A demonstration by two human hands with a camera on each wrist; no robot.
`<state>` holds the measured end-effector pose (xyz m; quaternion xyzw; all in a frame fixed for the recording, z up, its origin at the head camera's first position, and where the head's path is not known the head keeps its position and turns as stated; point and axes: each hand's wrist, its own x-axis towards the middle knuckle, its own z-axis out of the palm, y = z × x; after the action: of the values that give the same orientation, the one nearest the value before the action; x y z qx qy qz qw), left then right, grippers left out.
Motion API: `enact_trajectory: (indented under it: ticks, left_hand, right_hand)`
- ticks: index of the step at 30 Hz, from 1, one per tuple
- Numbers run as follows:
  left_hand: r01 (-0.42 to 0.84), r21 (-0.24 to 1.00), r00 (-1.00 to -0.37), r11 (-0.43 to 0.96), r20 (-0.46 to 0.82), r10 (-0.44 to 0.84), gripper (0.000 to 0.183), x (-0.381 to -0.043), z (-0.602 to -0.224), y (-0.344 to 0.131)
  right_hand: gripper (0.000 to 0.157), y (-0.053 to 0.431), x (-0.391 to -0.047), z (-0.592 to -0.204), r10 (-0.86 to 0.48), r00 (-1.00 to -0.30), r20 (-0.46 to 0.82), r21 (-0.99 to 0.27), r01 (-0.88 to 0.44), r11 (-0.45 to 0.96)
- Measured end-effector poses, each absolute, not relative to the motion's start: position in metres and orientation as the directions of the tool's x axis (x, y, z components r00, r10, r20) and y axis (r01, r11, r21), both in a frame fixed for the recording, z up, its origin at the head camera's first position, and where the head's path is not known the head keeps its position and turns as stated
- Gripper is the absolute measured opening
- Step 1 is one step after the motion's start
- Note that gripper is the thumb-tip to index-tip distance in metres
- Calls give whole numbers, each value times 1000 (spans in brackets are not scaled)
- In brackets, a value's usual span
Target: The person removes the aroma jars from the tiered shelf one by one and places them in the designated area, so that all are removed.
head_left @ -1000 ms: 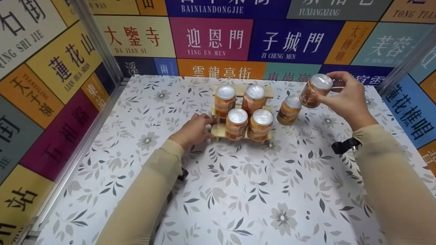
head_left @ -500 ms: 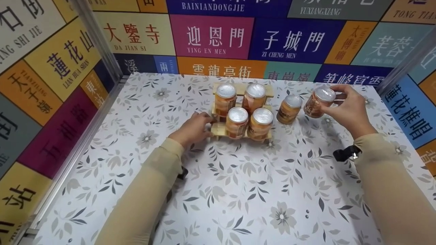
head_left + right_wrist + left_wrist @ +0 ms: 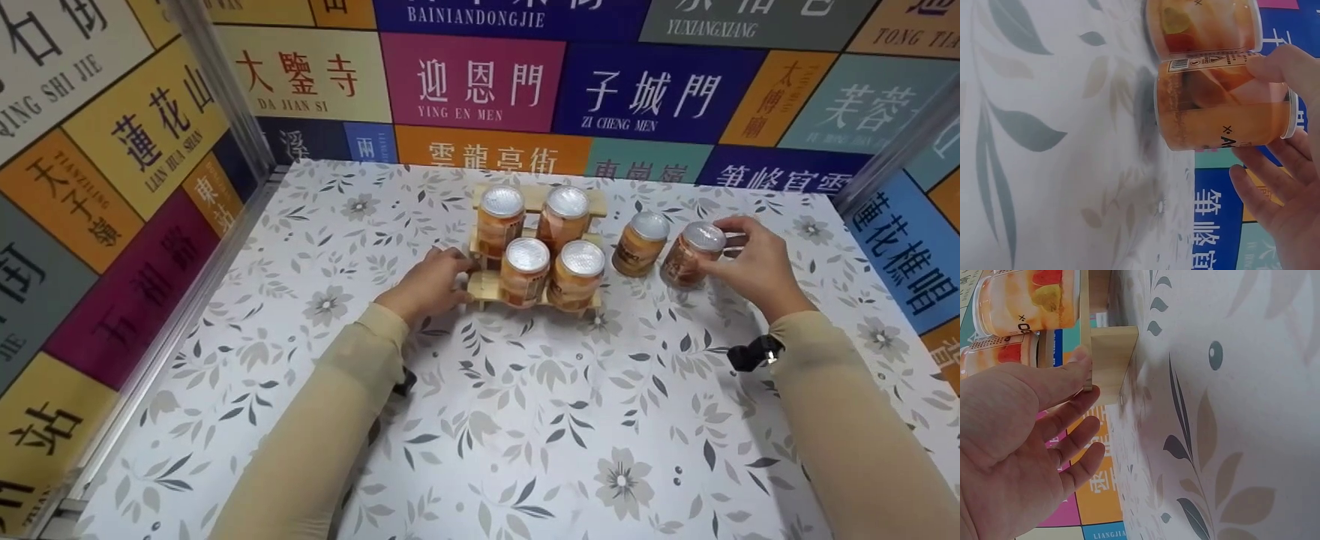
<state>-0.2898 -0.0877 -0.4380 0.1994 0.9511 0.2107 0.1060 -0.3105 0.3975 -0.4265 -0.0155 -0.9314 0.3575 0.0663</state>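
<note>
In the head view a small wooden tiered rack bears several orange-labelled cans with silver lids, such as a front can. My left hand pinches the left end of the rack's lower step between thumb and index finger; the other fingers hang loose in the left wrist view. To the rack's right a similar can stands upright. Just right of it my right hand grips another can, thumb on the near side and fingers behind. The held can is close over the table in the right wrist view.
The table has a white cover with grey leaves and flowers. Panels of coloured signs close off the back and both sides. A metal frame post rises at the back left corner.
My right hand has brought its can down and toward me, from above and behind the standing can to beside it. The left hand keeps its place at the rack.
</note>
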Motion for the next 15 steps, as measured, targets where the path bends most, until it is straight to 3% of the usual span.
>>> enact_trajectory:
  ticks: [15]
  left_hand:
    - [293,475,-907,830,-136,398,59,-290,-440,-88]
  right_hand:
    - [76,398,-313,-434,62,-997,37,-694,19,719]
